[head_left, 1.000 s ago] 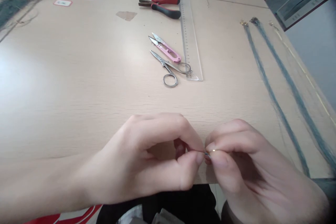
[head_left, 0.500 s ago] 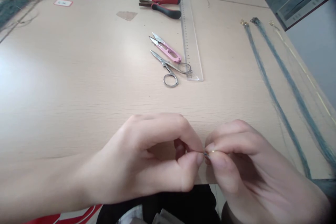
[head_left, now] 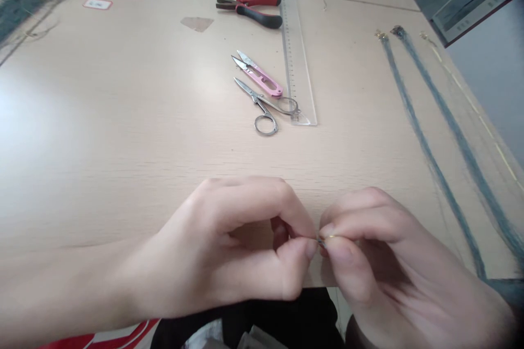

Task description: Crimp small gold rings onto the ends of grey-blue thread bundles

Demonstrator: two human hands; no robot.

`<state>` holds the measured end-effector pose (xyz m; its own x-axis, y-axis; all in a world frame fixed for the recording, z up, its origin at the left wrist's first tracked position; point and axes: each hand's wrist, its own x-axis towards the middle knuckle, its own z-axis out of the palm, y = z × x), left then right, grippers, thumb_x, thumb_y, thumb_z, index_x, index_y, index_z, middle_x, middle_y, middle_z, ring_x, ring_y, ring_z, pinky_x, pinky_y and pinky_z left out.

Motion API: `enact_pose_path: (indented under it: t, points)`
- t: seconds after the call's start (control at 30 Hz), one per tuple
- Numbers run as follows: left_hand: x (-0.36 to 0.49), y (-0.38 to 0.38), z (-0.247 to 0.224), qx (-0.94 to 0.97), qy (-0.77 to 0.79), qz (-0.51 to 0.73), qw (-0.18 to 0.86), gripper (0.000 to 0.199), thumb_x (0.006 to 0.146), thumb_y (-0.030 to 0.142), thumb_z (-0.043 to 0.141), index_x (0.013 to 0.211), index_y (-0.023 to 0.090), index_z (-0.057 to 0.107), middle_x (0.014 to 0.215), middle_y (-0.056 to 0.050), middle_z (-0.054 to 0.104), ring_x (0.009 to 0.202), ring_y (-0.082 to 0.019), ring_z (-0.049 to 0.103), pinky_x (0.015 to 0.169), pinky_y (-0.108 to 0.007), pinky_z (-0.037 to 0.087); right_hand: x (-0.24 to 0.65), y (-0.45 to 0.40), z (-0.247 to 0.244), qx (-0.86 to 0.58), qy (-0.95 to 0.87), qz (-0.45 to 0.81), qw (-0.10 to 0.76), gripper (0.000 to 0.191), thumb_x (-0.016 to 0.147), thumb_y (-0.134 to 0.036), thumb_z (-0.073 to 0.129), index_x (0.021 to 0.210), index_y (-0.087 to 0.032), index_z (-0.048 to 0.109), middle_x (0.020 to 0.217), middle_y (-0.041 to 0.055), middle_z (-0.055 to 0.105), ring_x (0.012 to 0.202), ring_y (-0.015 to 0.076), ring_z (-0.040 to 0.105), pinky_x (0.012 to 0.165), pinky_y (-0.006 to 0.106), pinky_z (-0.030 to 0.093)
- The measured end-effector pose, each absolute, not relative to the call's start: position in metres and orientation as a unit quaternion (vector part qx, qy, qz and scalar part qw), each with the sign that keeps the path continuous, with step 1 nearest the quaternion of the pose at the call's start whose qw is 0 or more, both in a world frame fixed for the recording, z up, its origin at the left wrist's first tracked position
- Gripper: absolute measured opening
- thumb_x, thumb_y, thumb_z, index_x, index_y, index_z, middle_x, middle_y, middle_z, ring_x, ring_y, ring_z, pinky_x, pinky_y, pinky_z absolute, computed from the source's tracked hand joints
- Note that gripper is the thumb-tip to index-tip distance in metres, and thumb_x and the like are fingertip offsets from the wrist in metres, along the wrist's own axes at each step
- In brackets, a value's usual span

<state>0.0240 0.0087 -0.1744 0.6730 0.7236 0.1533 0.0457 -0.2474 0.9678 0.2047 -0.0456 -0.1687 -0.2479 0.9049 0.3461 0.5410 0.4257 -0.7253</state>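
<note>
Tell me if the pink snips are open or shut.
Open: the pink snips lie with their two blade tips visibly apart.

The light is bright, pale and diffuse. A wide white glare washes out the table (head_left: 164,120) beyond the left forearm, suggesting light from that side; the wood dulls toward the right hand (head_left: 385,245). Soft shadow fills the right palm and the hollow of the left hand (head_left: 229,245). The piece (head_left: 331,236) at the right fingertips gives a small golden glint, but its shape is too small and soft to read. Beyond the hands, the scissors (head_left: 256,98) have fairly clear outlines, while the label's (head_left: 97,4) writing is illegible. Far right of the hands, the picture's edge darkens and smears.
</note>
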Motion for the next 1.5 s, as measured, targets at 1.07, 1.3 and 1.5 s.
enact_pose_path:
  t: [1.07, 1.3, 1.5]
  points:
    - [0.022, 0.006, -0.177, 0.732, 0.278, 0.313, 0.538, 0.011, 0.077, 0.011, 0.064, 0.069, 0.017, 0.060, 0.057, 0.002, 0.062, 0.041, -0.007, 0.049, 0.033, -0.014, 0.037, 0.198, -0.050, -0.172, -0.503, -0.741, 0.235, 0.378, 0.012, 0.082, -0.013, 0.059, 0.076, -0.023, 0.056, 0.066, -0.0021, 0.062, 0.055, 0.0100, 0.058, 0.043, 0.020, 0.050]
    - [0.024, 0.007, -0.175, 0.715, 0.278, 0.307, 0.564, 0.010, 0.075, 0.011, 0.060, 0.067, 0.017, 0.058, 0.056, 0.001, 0.061, 0.043, -0.009, 0.051, 0.034, -0.016, 0.039, 0.205, -0.046, -0.172, -0.488, -0.761, 0.235, 0.358, 0.013, 0.082, -0.012, 0.057, 0.083, -0.025, 0.055, 0.068, 0.0004, 0.063, 0.055, 0.0137, 0.061, 0.041, 0.024, 0.053]
    - [0.024, 0.006, -0.176, 0.718, 0.280, 0.312, 0.556, 0.010, 0.076, 0.010, 0.061, 0.068, 0.017, 0.059, 0.056, 0.002, 0.060, 0.043, -0.008, 0.050, 0.034, -0.017, 0.039, 0.212, -0.045, -0.171, -0.450, -0.786, 0.263, 0.333, 0.024, 0.075, -0.001, 0.055, 0.089, -0.021, 0.055, 0.075, 0.0010, 0.062, 0.061, 0.0114, 0.062, 0.048, 0.020, 0.054]
